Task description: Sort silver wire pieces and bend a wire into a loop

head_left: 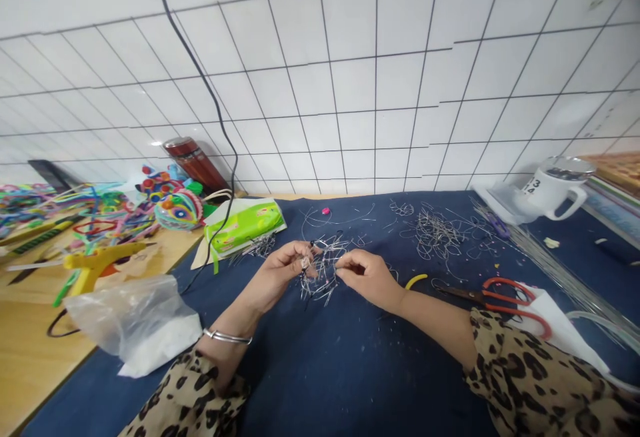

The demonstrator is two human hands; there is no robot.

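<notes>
Between my hands is a loose, cage-like bundle of thin silver wire point(326, 265) with a few dark bits on it, just above the dark blue cloth. My left hand point(285, 267) grips the bundle's left side between thumb and fingers; a silver bangle circles that wrist. On the right side, the thumb and fingertips of my right hand point(369, 278) pinch together at a wire of the same bundle. The exact strand in that pinch is too fine to make out. Under the right forearm lies a yellow curved handle point(417, 281).
Red-handled scissors point(505, 294) and long straight wires point(575, 277) lie right, a tangled wire heap point(437, 234) behind. A white mug point(557, 190) stands back right. Left are a green tissue pack point(245, 226), a plastic bag point(145, 317), a yellow glue gun point(95, 260) and a hanging black cable point(219, 100).
</notes>
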